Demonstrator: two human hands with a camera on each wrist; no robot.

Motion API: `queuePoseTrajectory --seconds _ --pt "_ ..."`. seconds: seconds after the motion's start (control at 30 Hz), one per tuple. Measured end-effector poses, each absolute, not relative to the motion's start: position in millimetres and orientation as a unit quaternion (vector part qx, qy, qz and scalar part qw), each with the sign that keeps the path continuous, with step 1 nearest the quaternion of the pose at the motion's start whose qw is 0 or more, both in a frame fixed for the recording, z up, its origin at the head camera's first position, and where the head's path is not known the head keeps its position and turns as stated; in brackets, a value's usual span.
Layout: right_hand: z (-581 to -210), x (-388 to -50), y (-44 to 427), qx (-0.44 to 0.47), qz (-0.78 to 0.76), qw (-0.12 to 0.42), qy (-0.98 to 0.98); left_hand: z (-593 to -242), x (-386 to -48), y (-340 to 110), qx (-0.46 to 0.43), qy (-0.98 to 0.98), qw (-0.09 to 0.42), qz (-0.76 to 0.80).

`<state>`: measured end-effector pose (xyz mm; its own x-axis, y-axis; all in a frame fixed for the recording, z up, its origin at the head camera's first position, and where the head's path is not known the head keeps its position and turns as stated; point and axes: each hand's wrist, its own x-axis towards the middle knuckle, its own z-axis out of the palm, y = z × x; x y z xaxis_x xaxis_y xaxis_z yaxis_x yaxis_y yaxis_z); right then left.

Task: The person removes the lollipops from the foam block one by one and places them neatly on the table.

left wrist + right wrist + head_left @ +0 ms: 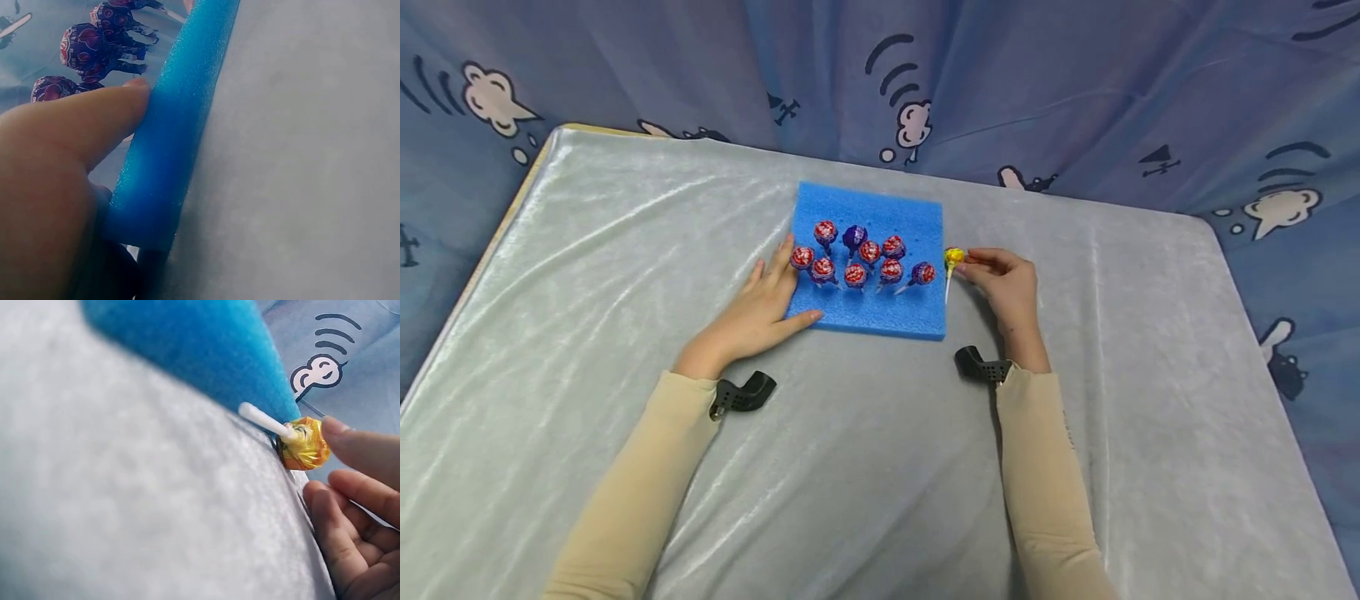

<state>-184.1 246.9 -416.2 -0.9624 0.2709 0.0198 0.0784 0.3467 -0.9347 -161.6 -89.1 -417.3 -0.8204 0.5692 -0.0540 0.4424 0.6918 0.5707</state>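
Note:
A blue foam board (872,317) carries several lollipops stuck upright or tilted in it, such as a red-and-white one (855,276) and a dark purple one (854,237). My left hand (757,310) lies at the board's left front corner, fingers stretched along the left side. Its thumb (106,119) presses the front edge. Right of the board, my right hand (1003,287) has a yellow-wrapped lollipop (953,257) at its thumb and fingertips. In the right wrist view the thumb touches the yellow wrapper (304,447), and the white stick (262,417) points away from the fingers.
The table (850,467) is covered with a pale grey velvety cloth. Behind it hangs a blue printed curtain (820,75). A black wrist mount (748,392) sits on the left wrist and another (977,364) on the right.

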Motion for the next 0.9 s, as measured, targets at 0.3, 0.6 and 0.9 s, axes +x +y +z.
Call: queuePoseTrajectory --seconds 0.3,0.6,0.9 --pt "-407.0 -179.7 246.8 -0.087 0.599 0.114 -0.788 -417.6 -161.8 -87.3 0.276 0.913 0.115 0.277" --pt "-402.4 -178.4 241.8 0.058 0.668 0.079 -0.738 -416.8 -161.9 -87.1 0.273 0.914 0.113 0.277" --pt "-397.8 -176.3 233.8 0.164 0.705 0.003 -0.69 -417.2 -161.8 -88.2 0.275 0.914 0.112 0.276"
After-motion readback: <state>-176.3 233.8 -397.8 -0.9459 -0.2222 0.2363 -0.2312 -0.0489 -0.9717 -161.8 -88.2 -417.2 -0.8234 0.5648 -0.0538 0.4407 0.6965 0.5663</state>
